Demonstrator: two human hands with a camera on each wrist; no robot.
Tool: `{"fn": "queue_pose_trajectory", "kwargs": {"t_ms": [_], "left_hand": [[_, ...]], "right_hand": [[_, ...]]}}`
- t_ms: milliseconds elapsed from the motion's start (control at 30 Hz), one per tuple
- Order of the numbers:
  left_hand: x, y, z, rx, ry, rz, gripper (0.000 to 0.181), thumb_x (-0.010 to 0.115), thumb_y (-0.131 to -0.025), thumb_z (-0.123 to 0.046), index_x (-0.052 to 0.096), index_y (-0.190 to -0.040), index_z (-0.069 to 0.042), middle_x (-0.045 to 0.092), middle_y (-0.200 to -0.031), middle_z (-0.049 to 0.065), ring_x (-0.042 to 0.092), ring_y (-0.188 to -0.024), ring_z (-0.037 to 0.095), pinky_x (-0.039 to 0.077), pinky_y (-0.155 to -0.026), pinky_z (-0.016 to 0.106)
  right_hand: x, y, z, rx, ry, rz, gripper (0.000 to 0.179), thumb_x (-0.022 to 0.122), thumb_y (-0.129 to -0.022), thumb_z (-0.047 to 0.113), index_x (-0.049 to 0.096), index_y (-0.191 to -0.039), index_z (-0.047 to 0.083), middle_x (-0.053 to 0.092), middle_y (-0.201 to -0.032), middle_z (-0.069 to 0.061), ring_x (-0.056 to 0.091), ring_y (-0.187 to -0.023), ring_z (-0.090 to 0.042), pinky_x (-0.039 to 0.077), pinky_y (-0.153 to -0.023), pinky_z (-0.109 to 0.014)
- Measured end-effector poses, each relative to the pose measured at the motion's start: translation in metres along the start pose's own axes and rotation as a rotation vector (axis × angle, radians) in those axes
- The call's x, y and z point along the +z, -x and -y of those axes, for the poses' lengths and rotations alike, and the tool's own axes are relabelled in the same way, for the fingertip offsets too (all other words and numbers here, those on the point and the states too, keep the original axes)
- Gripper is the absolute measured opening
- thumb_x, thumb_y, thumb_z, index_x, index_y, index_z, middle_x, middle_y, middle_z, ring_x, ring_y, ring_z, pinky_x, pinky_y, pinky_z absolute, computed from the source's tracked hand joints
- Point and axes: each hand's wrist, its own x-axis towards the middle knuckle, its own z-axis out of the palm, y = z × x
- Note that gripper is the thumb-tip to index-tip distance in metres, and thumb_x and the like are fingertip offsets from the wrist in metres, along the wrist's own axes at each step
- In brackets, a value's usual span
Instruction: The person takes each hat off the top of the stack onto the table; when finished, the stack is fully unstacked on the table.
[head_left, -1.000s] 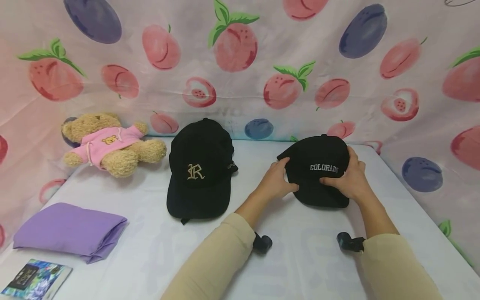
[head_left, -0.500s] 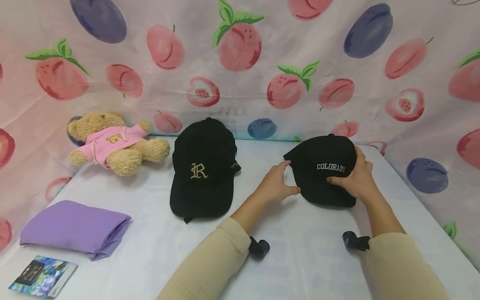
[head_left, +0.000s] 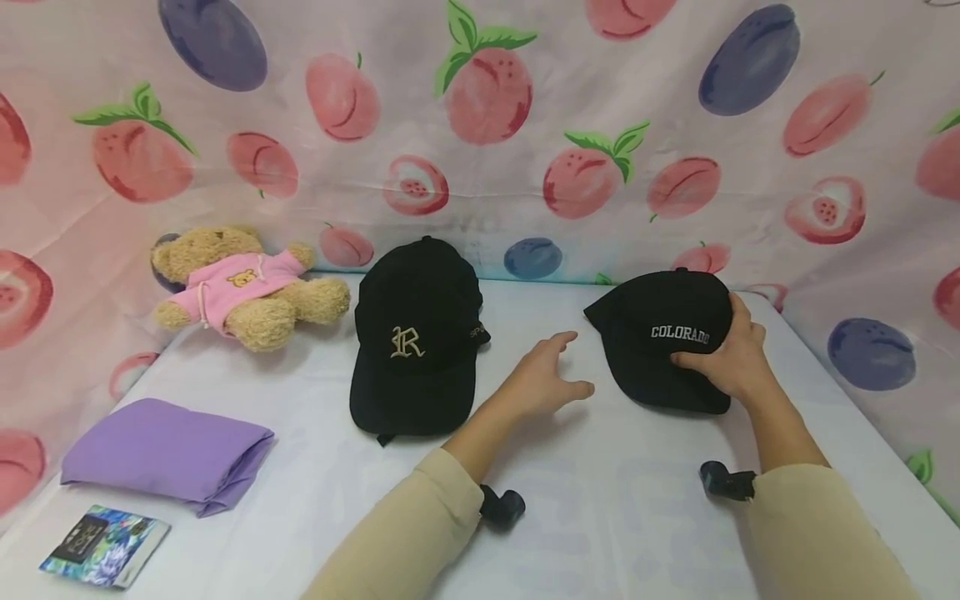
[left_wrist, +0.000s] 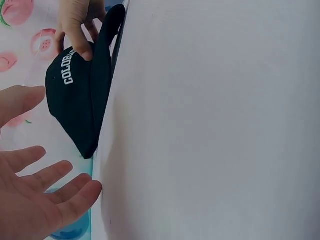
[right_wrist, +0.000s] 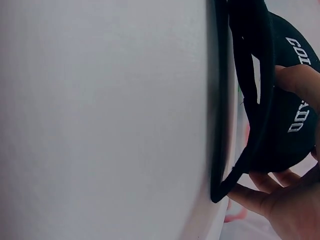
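Right of the R-lettered cap (head_left: 414, 371), the COLORADO cap (head_left: 645, 354) is judged light, soft-crowned and stiffer at the brim, best grasped by its sides. One side is pinched by the fingers of the right hand (head_left: 738, 358); those of the left hand (head_left: 542, 379), nearer the R-lettered cap, are spread, nothing being touched.

Both arms reached forward; left hand spread, right hand gripping.
Left hand (head_left: 543, 379): fingers (left_wrist: 52, 175) fanned and relaxed, thumb (left_wrist: 22, 102) set well apart from them. Right hand (head_left: 738, 354), well apart to the right of the left fingertips: thumb (right_wrist: 300, 82) reached across opposite its fingers (right_wrist: 265, 195), pinching. Left wrist (head_left: 480, 437) and right wrist (head_left: 783, 433) sat behind their fingers, forearms slanting inward toward each other.
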Motion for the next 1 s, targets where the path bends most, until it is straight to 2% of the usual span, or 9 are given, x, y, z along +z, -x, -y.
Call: {"fn": "queue_pose_trajectory", "kwargs": {"t_ms": [367, 767, 1000], "left_hand": [[-0.009, 0.011, 0.003, 0.008, 0.013, 0.007, 0.074, 0.072, -0.095, -0.031, 0.038, -0.160, -0.022, 0.044, -0.162, 0.006, 0.043, -0.149, 0.025, 0.038, -0.120, 0.049], [-0.019, 0.021, 0.007, 0.038, 0.076, 0.002, 0.072, 0.072, -0.095, -0.031, 0.040, -0.159, -0.020, 0.044, -0.162, 0.006, 0.046, -0.146, 0.029, 0.042, -0.117, 0.049], [-0.025, 0.026, 0.011, 0.025, 0.115, -0.006, 0.071, 0.073, -0.095, -0.031, 0.041, -0.158, -0.022, 0.046, -0.161, 0.007, 0.046, -0.146, 0.031, 0.041, -0.117, 0.051]], "right_hand": [[0.002, -0.003, -0.006, 0.012, -0.018, -0.024, 0.125, 0.084, -0.083, 0.020, -0.011, -0.162, 0.001, 0.011, -0.154, -0.046, 0.017, -0.139, -0.061, 0.027, -0.109, -0.079], [-0.005, -0.007, -0.012, 0.046, -0.011, -0.044, 0.124, 0.082, -0.084, 0.021, -0.012, -0.162, 0.001, 0.009, -0.155, -0.046, 0.016, -0.141, -0.062, 0.025, -0.112, -0.078], [-0.009, -0.010, -0.017, 0.063, 0.003, -0.047, 0.122, 0.081, -0.086, 0.022, -0.013, -0.162, 0.000, 0.006, -0.157, -0.046, 0.014, -0.143, -0.063, 0.023, -0.113, -0.078]]}}
